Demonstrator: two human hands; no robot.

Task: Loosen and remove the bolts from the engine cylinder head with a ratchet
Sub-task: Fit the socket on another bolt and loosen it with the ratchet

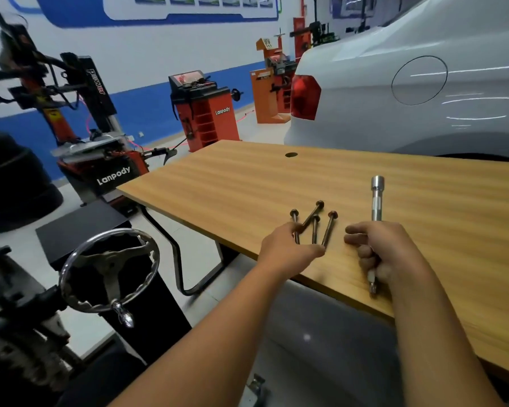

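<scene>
Bolts (315, 223) under left hand (285, 245), touching

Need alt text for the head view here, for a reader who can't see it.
A person's left hand touches four long bolts lying on a wooden table, while the right hand grips a ratchet resting on it. A white car and tyre machines stand behind.

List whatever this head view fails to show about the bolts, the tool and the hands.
- Bolts: the left hand covers the lower ends; exact count unclear.
- Tool: the right hand hides its middle.
- Engine cylinder head: not identifiable in this view.
- Wooden table: cut by the right edge.
</scene>
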